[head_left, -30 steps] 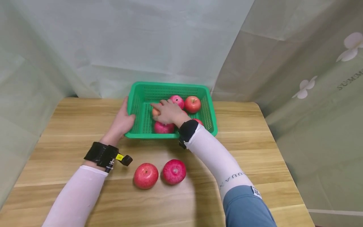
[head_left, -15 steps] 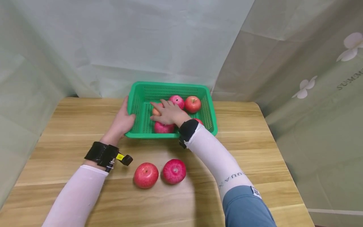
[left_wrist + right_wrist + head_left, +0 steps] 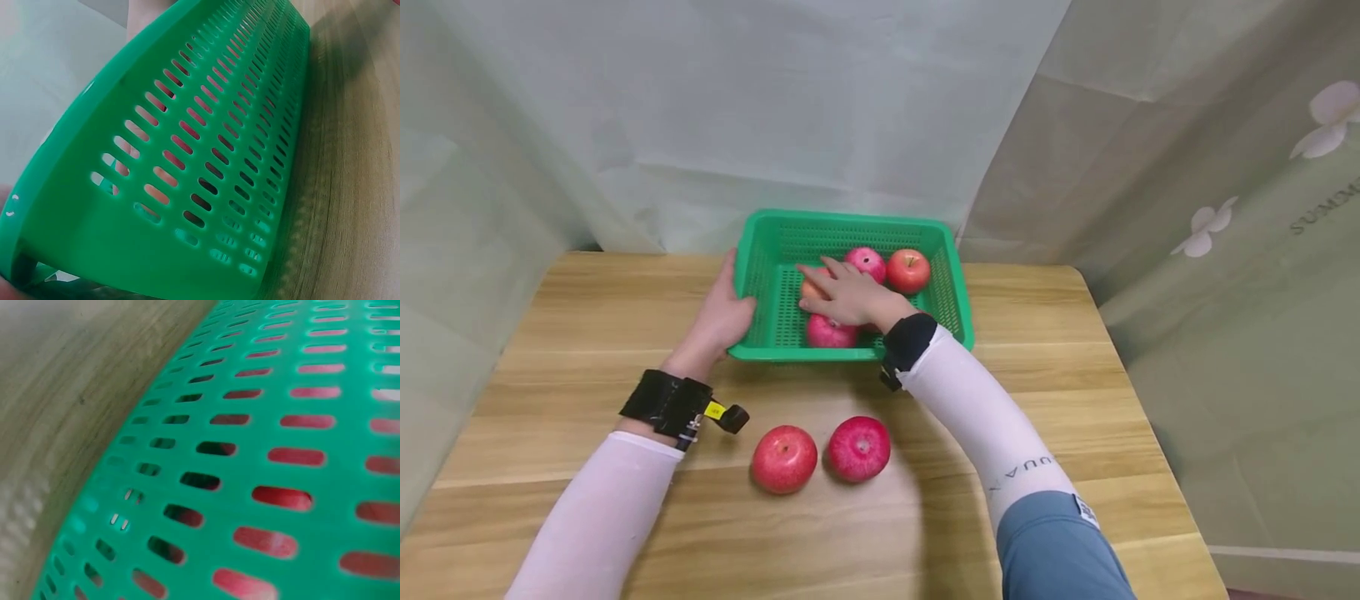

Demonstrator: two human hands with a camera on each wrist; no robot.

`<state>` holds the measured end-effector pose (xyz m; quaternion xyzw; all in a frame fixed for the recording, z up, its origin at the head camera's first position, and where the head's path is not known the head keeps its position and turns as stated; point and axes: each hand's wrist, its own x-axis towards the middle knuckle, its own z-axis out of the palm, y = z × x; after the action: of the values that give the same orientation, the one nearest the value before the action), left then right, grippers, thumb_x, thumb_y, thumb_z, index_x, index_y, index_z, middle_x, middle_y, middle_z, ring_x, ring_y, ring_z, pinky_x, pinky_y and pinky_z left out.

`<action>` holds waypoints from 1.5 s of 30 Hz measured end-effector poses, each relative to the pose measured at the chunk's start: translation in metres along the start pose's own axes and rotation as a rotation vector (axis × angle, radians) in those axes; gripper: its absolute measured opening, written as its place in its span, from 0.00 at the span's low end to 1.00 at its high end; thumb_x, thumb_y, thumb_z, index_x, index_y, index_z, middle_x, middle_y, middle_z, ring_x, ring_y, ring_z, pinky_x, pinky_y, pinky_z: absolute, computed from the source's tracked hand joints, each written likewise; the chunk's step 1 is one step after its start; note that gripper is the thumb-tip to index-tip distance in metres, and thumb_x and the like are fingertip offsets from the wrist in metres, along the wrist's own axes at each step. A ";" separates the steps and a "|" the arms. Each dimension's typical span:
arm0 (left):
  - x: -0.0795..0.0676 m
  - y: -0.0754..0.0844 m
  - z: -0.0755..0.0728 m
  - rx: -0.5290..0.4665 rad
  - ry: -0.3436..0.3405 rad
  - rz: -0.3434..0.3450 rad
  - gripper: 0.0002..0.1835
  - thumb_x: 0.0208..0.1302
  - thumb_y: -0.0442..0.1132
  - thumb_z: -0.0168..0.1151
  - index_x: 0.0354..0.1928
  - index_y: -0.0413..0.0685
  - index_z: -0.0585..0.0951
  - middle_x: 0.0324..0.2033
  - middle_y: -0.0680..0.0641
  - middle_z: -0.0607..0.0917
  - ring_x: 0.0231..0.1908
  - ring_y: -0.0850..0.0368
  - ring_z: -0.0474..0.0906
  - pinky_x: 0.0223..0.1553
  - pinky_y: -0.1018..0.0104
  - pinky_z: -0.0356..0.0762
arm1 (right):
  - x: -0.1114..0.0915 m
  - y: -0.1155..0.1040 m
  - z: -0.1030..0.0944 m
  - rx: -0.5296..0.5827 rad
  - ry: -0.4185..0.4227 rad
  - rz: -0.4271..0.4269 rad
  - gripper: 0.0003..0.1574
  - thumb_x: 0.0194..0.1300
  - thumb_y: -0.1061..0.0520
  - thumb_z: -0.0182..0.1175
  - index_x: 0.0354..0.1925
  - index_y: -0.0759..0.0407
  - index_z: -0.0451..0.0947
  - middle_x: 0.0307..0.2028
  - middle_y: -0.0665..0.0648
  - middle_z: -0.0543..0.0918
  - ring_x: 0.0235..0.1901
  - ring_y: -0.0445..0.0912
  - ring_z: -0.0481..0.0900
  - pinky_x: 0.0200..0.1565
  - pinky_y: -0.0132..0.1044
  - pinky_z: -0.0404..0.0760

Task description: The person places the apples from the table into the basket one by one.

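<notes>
Wood table [image 3: 587,333] w/ pale curtain backdrop, green slotted basket [image 3: 958,292] at the rear. Little change vs 1 s ago: right hand [image 3: 850,296] stays inside the basket, fingers gone from lightly curled to spread flat over the orange-ish fruit [image 3: 811,290] and the red apple [image 3: 831,332] below it, no pinch seen. Left hand [image 3: 722,317] still braces the basket's left wall, fingers straight. 2 apples [image 3: 784,458] [image 3: 859,448] unmoved on the table near the front. Reads as feeling for a pick, nothing lifted yet
</notes>
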<state>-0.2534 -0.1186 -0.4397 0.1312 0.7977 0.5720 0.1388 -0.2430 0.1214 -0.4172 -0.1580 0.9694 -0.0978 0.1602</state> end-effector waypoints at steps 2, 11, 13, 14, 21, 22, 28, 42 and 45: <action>-0.001 0.001 -0.001 -0.005 -0.003 -0.010 0.49 0.74 0.24 0.42 0.87 0.55 0.30 0.84 0.33 0.49 0.71 0.30 0.64 0.61 0.31 0.75 | -0.002 0.000 0.000 0.024 0.005 -0.020 0.48 0.81 0.27 0.44 0.88 0.37 0.44 0.86 0.60 0.43 0.83 0.62 0.42 0.79 0.59 0.54; -0.006 0.001 -0.001 -0.009 -0.001 -0.036 0.51 0.73 0.24 0.42 0.87 0.58 0.29 0.84 0.34 0.47 0.71 0.31 0.64 0.60 0.33 0.76 | -0.019 0.003 0.006 0.061 0.053 -0.086 0.46 0.82 0.29 0.46 0.87 0.41 0.53 0.86 0.60 0.46 0.83 0.61 0.40 0.80 0.55 0.53; -0.005 0.003 -0.001 0.003 0.000 -0.034 0.51 0.72 0.24 0.42 0.87 0.59 0.29 0.84 0.35 0.47 0.71 0.31 0.63 0.60 0.35 0.75 | -0.029 0.006 0.005 0.051 0.063 -0.095 0.46 0.82 0.29 0.46 0.87 0.41 0.53 0.86 0.61 0.45 0.84 0.62 0.37 0.80 0.56 0.52; -0.003 0.004 -0.001 0.009 0.001 -0.032 0.52 0.72 0.24 0.42 0.87 0.59 0.29 0.84 0.35 0.47 0.71 0.31 0.64 0.60 0.35 0.76 | -0.035 0.008 0.005 0.054 0.065 -0.092 0.46 0.82 0.29 0.46 0.87 0.41 0.53 0.86 0.61 0.44 0.84 0.62 0.35 0.80 0.58 0.51; 0.003 0.010 -0.001 0.018 0.000 -0.016 0.52 0.72 0.25 0.43 0.87 0.61 0.30 0.84 0.35 0.49 0.68 0.32 0.66 0.58 0.36 0.77 | -0.084 0.016 0.001 0.114 0.039 -0.051 0.47 0.80 0.27 0.46 0.87 0.39 0.51 0.87 0.60 0.37 0.83 0.62 0.25 0.80 0.63 0.43; 0.003 0.009 -0.001 0.021 -0.003 -0.022 0.52 0.72 0.25 0.43 0.87 0.61 0.30 0.84 0.35 0.49 0.68 0.32 0.66 0.58 0.36 0.78 | -0.092 0.017 0.002 0.126 0.039 -0.057 0.47 0.80 0.27 0.47 0.87 0.38 0.51 0.87 0.60 0.38 0.83 0.61 0.24 0.80 0.63 0.43; 0.000 0.003 -0.001 0.040 -0.013 -0.049 0.52 0.73 0.25 0.43 0.86 0.62 0.28 0.85 0.37 0.45 0.73 0.31 0.62 0.61 0.35 0.75 | -0.129 0.025 0.021 0.191 0.104 -0.145 0.47 0.79 0.27 0.50 0.87 0.37 0.54 0.86 0.60 0.42 0.84 0.58 0.28 0.78 0.68 0.48; 0.000 -0.007 0.001 -0.001 -0.017 -0.019 0.51 0.72 0.25 0.44 0.87 0.58 0.29 0.84 0.34 0.48 0.68 0.31 0.67 0.56 0.35 0.80 | -0.188 0.012 0.068 0.019 0.392 -0.428 0.53 0.68 0.33 0.69 0.84 0.38 0.62 0.86 0.56 0.43 0.84 0.62 0.37 0.76 0.68 0.57; -0.001 -0.007 0.001 0.002 -0.025 -0.024 0.51 0.73 0.25 0.43 0.87 0.58 0.29 0.83 0.33 0.50 0.66 0.30 0.69 0.54 0.36 0.82 | -0.196 0.003 0.076 -0.011 0.382 -0.496 0.50 0.65 0.33 0.70 0.81 0.38 0.67 0.84 0.56 0.52 0.83 0.59 0.44 0.76 0.64 0.58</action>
<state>-0.2526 -0.1201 -0.4469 0.1290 0.7979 0.5679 0.1555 -0.0419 0.1797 -0.4343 -0.3692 0.9144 -0.1564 -0.0546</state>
